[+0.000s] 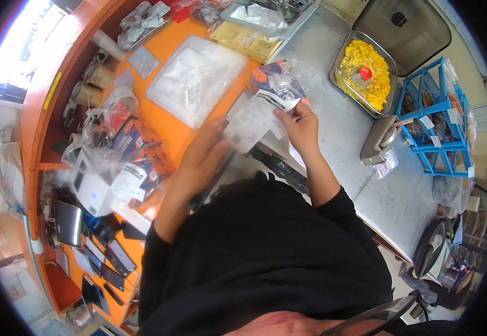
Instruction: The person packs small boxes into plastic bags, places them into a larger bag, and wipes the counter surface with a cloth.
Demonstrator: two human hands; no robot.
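Note:
My right hand [300, 126] pinches the upper right edge of a printed paper slip [250, 122], which bears writing. Beside the slip's left edge is my left hand [205, 153], blurred, its fingers apart; whether they touch the paper cannot be told. Just behind the slip, a blue and orange printed plastic packet [278, 80] lies where the orange counter meets the metal table. To the left, a white printer [90, 185] has another printed slip [129, 182] at its front, next to more printed packets [132, 143].
A stack of clear plastic sheets [195, 80] lies on the orange counter [163, 122]. On the metal table [340, 147] stand a tray of yellow food [365, 75], a tape dispenser [380, 140] and blue baskets [436, 117]. Several phones and tablets [111, 262] lie at lower left.

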